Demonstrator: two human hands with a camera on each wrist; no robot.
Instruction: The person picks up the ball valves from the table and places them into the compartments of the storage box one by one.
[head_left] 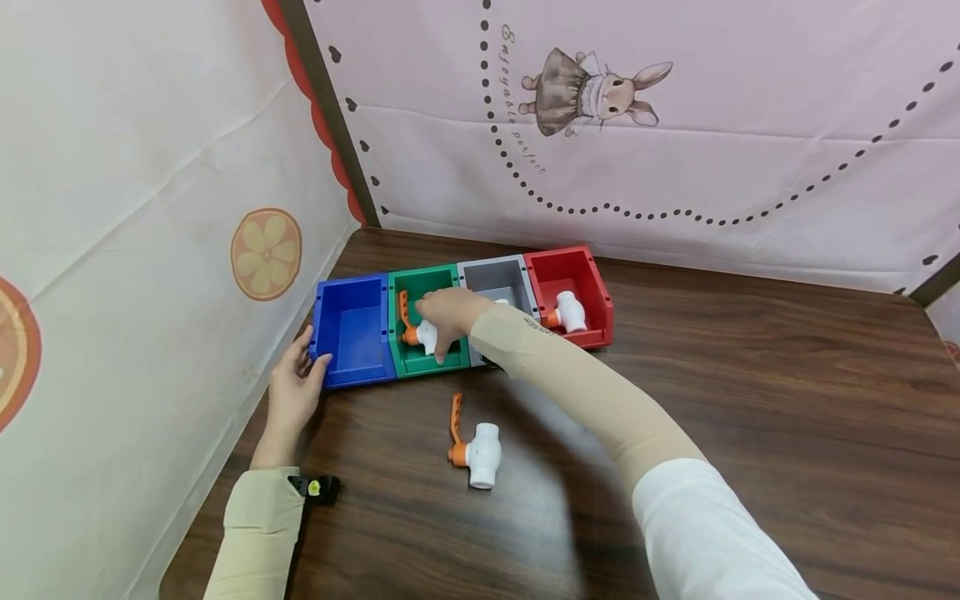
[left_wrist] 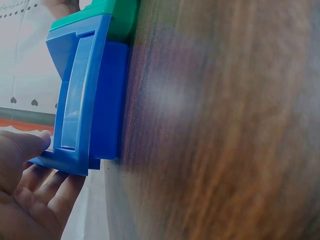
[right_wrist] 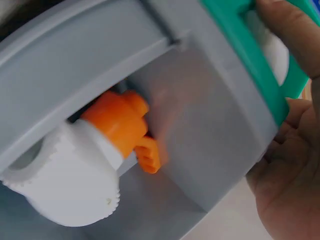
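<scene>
My left hand point(head_left: 295, 396) grips the left side wall of the blue bin point(head_left: 354, 329), thumb over the front edge and fingers curled outside it. The right hand point(head_left: 448, 315) reaches into the green bin point(head_left: 420, 365) and holds a white ball valve point(head_left: 427, 337) with an orange lever, its fingers partly hiding the body. Beside it, the grey bin point(right_wrist: 200, 120) holds another ball valve point(right_wrist: 75, 175), largely covered by the right arm in the head view. One more ball valve point(head_left: 570, 312) lies in the red bin point(head_left: 603, 329).
A loose ball valve point(head_left: 484, 456) with its orange lever lies on the dark wooden table point(head_left: 750, 433) in front of the bins. The four-coloured row stands near the back wall cloth point(head_left: 720, 167), its blue end close to the left wall cloth point(head_left: 172, 250).
</scene>
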